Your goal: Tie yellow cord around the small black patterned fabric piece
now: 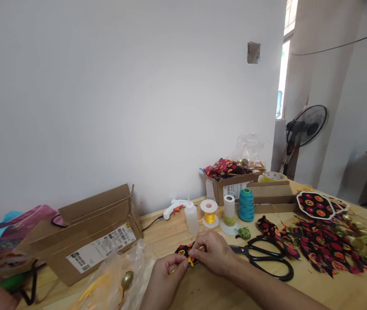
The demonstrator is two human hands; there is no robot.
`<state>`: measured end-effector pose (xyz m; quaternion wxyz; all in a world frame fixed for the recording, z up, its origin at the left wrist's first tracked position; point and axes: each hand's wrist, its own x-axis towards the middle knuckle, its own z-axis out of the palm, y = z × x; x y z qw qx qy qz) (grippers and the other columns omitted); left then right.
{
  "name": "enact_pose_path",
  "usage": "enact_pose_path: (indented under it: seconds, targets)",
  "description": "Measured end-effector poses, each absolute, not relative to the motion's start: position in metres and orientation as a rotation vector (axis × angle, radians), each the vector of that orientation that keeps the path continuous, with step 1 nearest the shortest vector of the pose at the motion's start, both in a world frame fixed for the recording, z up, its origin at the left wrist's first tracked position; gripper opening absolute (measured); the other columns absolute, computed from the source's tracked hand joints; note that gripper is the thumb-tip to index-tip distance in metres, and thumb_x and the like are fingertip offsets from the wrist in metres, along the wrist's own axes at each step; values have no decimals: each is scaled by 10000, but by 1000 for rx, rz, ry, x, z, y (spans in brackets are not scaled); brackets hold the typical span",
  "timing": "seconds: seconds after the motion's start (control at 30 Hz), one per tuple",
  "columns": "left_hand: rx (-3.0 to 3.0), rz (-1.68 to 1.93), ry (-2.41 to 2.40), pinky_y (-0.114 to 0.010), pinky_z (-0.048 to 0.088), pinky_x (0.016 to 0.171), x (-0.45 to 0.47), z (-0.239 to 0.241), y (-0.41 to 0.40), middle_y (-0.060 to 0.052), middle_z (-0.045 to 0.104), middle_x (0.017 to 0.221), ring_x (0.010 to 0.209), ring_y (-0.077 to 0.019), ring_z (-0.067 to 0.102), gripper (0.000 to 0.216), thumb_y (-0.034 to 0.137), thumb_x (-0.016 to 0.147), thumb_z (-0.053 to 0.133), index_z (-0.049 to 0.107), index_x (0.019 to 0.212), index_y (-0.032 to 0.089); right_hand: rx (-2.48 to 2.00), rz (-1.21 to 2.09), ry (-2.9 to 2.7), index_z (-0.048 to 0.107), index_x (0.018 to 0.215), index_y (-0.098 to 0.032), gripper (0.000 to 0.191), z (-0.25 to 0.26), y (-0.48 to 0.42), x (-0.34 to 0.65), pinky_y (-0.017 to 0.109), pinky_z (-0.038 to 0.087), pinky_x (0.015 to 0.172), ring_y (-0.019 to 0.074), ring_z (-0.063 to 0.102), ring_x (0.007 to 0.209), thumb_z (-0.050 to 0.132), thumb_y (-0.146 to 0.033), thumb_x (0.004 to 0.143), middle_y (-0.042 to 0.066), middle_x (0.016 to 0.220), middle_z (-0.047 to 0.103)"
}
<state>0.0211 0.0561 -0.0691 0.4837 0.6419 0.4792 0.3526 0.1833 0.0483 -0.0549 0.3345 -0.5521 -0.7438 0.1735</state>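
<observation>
At the front of the bench (212,289), both forearms converge from below, the left hand (167,272) and the right hand (214,253) meeting with wrists low and fingers bent inward. Each hand is narrowed to a thumb-and-finger pinch on yellow cord (190,261) at the patterned cloth (182,249), which lies beneath the fingertips. White printed labels with barcodes mark the left box (58,259) and rear box (219,186), their wording too small to read.
</observation>
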Motion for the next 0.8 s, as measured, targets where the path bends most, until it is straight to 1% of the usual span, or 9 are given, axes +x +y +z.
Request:
enact_pose_path:
  seconds: [0.1,0.23,0.33,0.4,0.53,0.7,0.8]
  targets:
    - [1615,836,1116,-203,359,552,20,-70,57,-15,629,617,597,-137,503,247,360,626,572,652,644,127,-1428,439,-1947,656,664,-194,172,-56,49,183,181,283,481,89,473,551,544,-319,702,-14,619,584]
    - [1529,839,1155,-196,330,490,18,-73,59,0,614,561,529,-124,490,284,392,605,582,652,657,122,-1350,480,-1990,668,690,-208,159,-56,48,183,176,277,459,88,470,542,540,-301,698,-11,627,572]
    - [1417,828,1141,-192,305,460,18,-75,59,9,593,497,464,-106,466,321,414,577,602,645,654,106,-1276,473,-2056,676,744,-237,143,-57,48,183,175,272,451,87,462,525,552,-274,683,-18,592,548]
    - [1372,834,1126,-187,295,453,18,-75,59,13,585,483,448,-95,452,319,409,565,613,638,639,100,-1248,453,-2074,679,745,-239,143,-58,48,183,173,272,453,84,458,519,551,-250,681,-20,571,535]
    - [1370,847,1115,-186,307,463,19,-73,58,10,594,518,477,-97,464,289,390,567,617,633,625,107,-1260,438,-2061,678,709,-219,135,-59,49,182,169,271,449,78,451,510,549,-231,671,-20,568,538]
    - [1475,846,1168,-209,356,525,20,-69,56,-11,620,569,549,-132,508,259,360,578,609,644,637,111,-1332,457,-2052,665,682,-199,136,-59,49,179,169,267,436,76,430,488,534,-212,649,-25,568,542]
    - [1516,853,1197,-212,355,515,19,-67,55,-11,620,567,562,-143,513,242,357,580,605,644,615,120,-1336,482,-2057,662,682,-193,141,-59,48,178,171,271,436,77,425,488,526,-195,644,-23,575,548]
